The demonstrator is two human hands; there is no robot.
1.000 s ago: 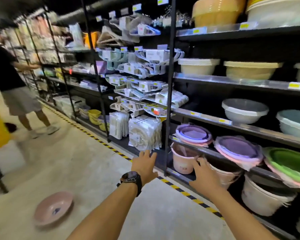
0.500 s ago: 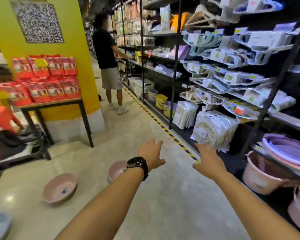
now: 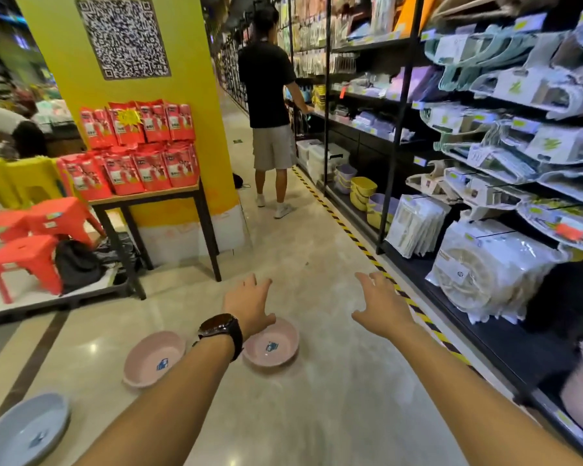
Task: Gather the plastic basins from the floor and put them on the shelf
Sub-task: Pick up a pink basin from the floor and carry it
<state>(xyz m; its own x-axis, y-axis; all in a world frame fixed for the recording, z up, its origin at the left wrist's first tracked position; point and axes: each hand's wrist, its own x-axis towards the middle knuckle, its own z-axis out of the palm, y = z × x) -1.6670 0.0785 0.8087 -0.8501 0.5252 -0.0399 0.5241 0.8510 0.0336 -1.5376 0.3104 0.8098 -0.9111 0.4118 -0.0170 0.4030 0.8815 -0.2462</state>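
pink basin (image 3: 154, 359) upright on pale floor (image 3: 317, 415), blue sticker inside, second pink basin (image 3: 273, 346) just beside it, same sticker, grey-blue basin (image 3: 24, 428) nearer, apart, cut by frame edge, black shelf (image 3: 505, 344) along right

left hand (image 3: 249, 306) out, fingers spread, holding nothing, watch (image 3: 221, 331) on wrist | right hand (image 3: 381, 309) same | two pink basins (image 3: 154, 358) (image 3: 271, 346) on floor (image 3: 317, 398), grey basin (image 3: 24, 428) bottom-left | shelf (image 3: 485, 334) on right | person (image 3: 270, 105) down aisle
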